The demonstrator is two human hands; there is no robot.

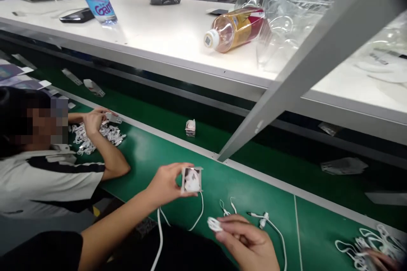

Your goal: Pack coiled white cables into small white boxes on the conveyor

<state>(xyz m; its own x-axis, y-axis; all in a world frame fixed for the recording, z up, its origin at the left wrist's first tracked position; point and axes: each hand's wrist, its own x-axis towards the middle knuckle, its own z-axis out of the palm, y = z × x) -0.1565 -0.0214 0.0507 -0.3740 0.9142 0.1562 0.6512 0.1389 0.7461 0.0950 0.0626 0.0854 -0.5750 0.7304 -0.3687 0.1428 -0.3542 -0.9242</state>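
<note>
Head view: the left hand [167, 184] grasps a box [192, 180] at six o'clock by opposite sides; the right hand [251, 237], at five, pinches a coil [214, 224] of white cord. The box looks light, thin-walled and crushable, so best held lightly by its edges; the coil should be soft and springy, best gripped mid-bundle. Counted: one box held, one second box [190, 128] near centre; one clear bottle [98, 6] at ten, one amber bottle [237, 29] at one; cord piles, two: near pile [365, 243] at four, far pile [110, 135] at nine.
</note>
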